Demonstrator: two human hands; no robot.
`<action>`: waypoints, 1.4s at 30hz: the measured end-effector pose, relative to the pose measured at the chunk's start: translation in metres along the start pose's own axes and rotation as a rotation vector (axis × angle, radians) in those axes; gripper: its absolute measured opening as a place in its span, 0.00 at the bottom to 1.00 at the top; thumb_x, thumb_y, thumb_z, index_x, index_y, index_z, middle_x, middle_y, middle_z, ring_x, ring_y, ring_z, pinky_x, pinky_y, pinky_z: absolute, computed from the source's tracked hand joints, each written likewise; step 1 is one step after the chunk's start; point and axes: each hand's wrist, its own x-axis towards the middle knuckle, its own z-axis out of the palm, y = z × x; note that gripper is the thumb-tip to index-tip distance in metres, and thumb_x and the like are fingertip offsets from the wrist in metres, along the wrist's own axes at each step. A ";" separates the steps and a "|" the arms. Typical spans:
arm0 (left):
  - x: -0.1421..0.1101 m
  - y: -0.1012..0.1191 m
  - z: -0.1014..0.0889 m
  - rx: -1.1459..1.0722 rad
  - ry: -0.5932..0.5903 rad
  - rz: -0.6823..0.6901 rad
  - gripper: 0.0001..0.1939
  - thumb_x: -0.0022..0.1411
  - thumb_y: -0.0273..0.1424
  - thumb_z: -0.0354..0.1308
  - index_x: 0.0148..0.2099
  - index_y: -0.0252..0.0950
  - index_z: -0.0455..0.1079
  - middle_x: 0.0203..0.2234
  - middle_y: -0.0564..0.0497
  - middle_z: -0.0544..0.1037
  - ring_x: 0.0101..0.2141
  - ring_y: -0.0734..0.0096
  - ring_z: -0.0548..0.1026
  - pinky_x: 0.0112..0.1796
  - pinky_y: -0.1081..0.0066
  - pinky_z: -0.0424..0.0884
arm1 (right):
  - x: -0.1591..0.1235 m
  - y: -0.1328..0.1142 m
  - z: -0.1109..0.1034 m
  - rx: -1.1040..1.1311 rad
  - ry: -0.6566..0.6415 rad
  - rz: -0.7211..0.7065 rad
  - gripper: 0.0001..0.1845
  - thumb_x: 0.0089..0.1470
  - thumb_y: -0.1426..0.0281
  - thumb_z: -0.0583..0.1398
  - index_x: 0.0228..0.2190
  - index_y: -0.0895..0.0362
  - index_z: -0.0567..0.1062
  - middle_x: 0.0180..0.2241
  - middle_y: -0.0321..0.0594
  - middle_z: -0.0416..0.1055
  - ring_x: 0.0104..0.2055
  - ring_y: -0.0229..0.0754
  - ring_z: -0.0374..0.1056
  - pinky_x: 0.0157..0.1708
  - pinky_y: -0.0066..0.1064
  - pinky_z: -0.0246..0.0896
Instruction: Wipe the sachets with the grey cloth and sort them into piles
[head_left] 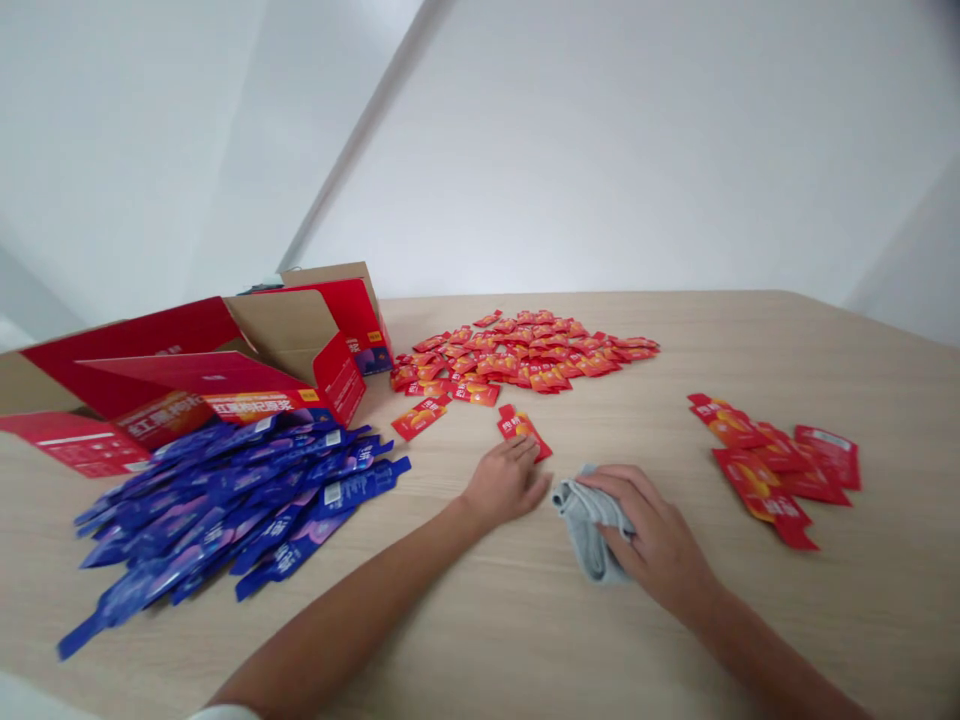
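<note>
My left hand rests low over the table, fingers stretched out onto the lower edge of a red sachet and thumb held apart. The sachet lies flat, and the fingertips cover part of it. Just to the right, my right hand grips a folded grey cloth between thumb and fingers. A small gap separates the cloth from my left hand. Another red sachet lies singly to the left of the touched one. Behind them spreads a large heap of red sachets.
Several red sachets overlap in a small group at the right. Blue spouted pouches are piled at the left. Open red cardboard boxes stand behind that pile, with flaps sticking out. A white wall rises beyond the wooden table.
</note>
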 end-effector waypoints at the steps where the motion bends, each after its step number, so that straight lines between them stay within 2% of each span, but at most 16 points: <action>1: -0.016 0.015 -0.005 -0.026 -0.027 0.052 0.23 0.69 0.39 0.57 0.61 0.32 0.70 0.59 0.39 0.74 0.62 0.59 0.69 0.64 0.58 0.64 | 0.001 0.001 -0.002 -0.002 0.013 0.004 0.21 0.62 0.67 0.58 0.57 0.50 0.69 0.51 0.45 0.72 0.54 0.47 0.71 0.52 0.39 0.71; 4: -0.066 0.056 -0.027 -0.103 -0.099 0.198 0.23 0.70 0.40 0.55 0.61 0.33 0.70 0.60 0.44 0.74 0.64 0.65 0.67 0.65 0.64 0.62 | 0.004 0.004 -0.007 -0.015 0.055 0.009 0.19 0.63 0.66 0.57 0.56 0.51 0.70 0.51 0.46 0.71 0.54 0.48 0.70 0.53 0.40 0.70; 6: -0.094 0.076 -0.044 -0.147 -0.138 0.315 0.23 0.71 0.39 0.53 0.62 0.32 0.69 0.62 0.45 0.72 0.66 0.67 0.64 0.66 0.66 0.59 | 0.006 0.005 -0.009 -0.027 0.076 0.012 0.18 0.64 0.66 0.57 0.55 0.51 0.71 0.51 0.46 0.70 0.54 0.48 0.70 0.53 0.41 0.70; 9: -0.119 0.094 -0.066 -0.125 -0.215 0.450 0.26 0.72 0.41 0.53 0.65 0.32 0.66 0.66 0.46 0.67 0.69 0.64 0.58 0.68 0.62 0.55 | 0.008 0.008 -0.012 -0.041 0.087 0.022 0.18 0.65 0.66 0.57 0.55 0.51 0.71 0.51 0.46 0.70 0.54 0.48 0.70 0.53 0.41 0.69; 11: -0.126 0.102 -0.074 -0.044 -0.246 0.461 0.29 0.71 0.43 0.54 0.68 0.34 0.63 0.68 0.46 0.63 0.70 0.61 0.55 0.68 0.58 0.55 | 0.009 0.012 -0.012 -0.043 0.085 0.036 0.18 0.65 0.66 0.57 0.55 0.52 0.70 0.51 0.46 0.70 0.54 0.49 0.70 0.53 0.42 0.69; 14: -0.133 0.109 -0.074 0.071 -0.175 0.430 0.28 0.72 0.44 0.54 0.67 0.36 0.64 0.69 0.47 0.60 0.69 0.59 0.57 0.66 0.59 0.58 | 0.009 0.019 -0.010 -0.042 0.083 0.070 0.18 0.64 0.66 0.57 0.54 0.51 0.70 0.51 0.46 0.71 0.54 0.49 0.70 0.53 0.44 0.69; 18: -0.138 0.110 -0.065 0.082 -0.064 0.456 0.24 0.72 0.42 0.55 0.63 0.36 0.69 0.66 0.47 0.67 0.66 0.57 0.64 0.64 0.61 0.63 | 0.010 0.027 -0.010 -0.065 0.054 0.111 0.17 0.64 0.65 0.57 0.54 0.51 0.70 0.51 0.46 0.71 0.54 0.50 0.69 0.54 0.46 0.67; 22: -0.139 0.107 -0.065 0.070 -0.044 0.487 0.22 0.72 0.41 0.56 0.61 0.34 0.72 0.63 0.47 0.71 0.63 0.55 0.67 0.60 0.61 0.68 | 0.011 0.026 -0.011 -0.088 0.034 0.143 0.16 0.65 0.64 0.57 0.52 0.52 0.70 0.50 0.46 0.72 0.53 0.50 0.70 0.53 0.45 0.67; 26: -0.139 0.106 -0.069 0.057 -0.065 0.519 0.21 0.72 0.39 0.57 0.61 0.33 0.72 0.61 0.46 0.73 0.63 0.56 0.68 0.59 0.63 0.70 | 0.010 0.013 -0.011 -0.060 -0.020 0.125 0.16 0.64 0.65 0.58 0.53 0.52 0.71 0.49 0.45 0.74 0.52 0.50 0.71 0.53 0.45 0.68; 28: -0.139 0.107 -0.068 0.052 -0.073 0.517 0.21 0.72 0.39 0.56 0.60 0.33 0.73 0.61 0.46 0.74 0.63 0.57 0.68 0.59 0.63 0.70 | 0.008 0.000 -0.010 -0.028 -0.098 0.095 0.17 0.63 0.66 0.58 0.53 0.51 0.71 0.50 0.45 0.74 0.52 0.49 0.72 0.53 0.44 0.68; 31: -0.140 0.108 -0.066 0.039 -0.069 0.496 0.19 0.73 0.39 0.54 0.58 0.33 0.74 0.58 0.47 0.76 0.61 0.59 0.71 0.59 0.64 0.70 | 0.002 -0.025 -0.005 0.039 -0.298 0.011 0.21 0.61 0.68 0.59 0.55 0.50 0.71 0.51 0.43 0.75 0.53 0.46 0.72 0.52 0.40 0.70; 35: -0.138 0.109 -0.066 -0.008 -0.093 0.480 0.18 0.74 0.37 0.52 0.56 0.33 0.75 0.52 0.48 0.81 0.54 0.63 0.77 0.60 0.64 0.69 | -0.005 -0.047 0.008 0.075 -0.559 -0.084 0.21 0.58 0.70 0.61 0.53 0.48 0.73 0.50 0.39 0.76 0.49 0.43 0.74 0.44 0.33 0.73; 38: -0.138 0.110 -0.066 -0.015 -0.107 0.459 0.18 0.75 0.37 0.52 0.57 0.32 0.75 0.54 0.46 0.79 0.57 0.62 0.75 0.60 0.63 0.68 | -0.001 -0.035 0.017 0.028 -0.597 -0.059 0.18 0.60 0.68 0.61 0.52 0.49 0.74 0.49 0.40 0.75 0.48 0.43 0.73 0.45 0.34 0.72; 42: -0.140 0.109 -0.063 -0.035 -0.121 0.438 0.19 0.75 0.38 0.52 0.59 0.32 0.73 0.57 0.45 0.77 0.60 0.60 0.72 0.59 0.63 0.69 | 0.012 0.004 0.011 -0.157 -0.489 0.082 0.17 0.64 0.66 0.57 0.54 0.52 0.71 0.52 0.44 0.73 0.52 0.48 0.71 0.48 0.40 0.72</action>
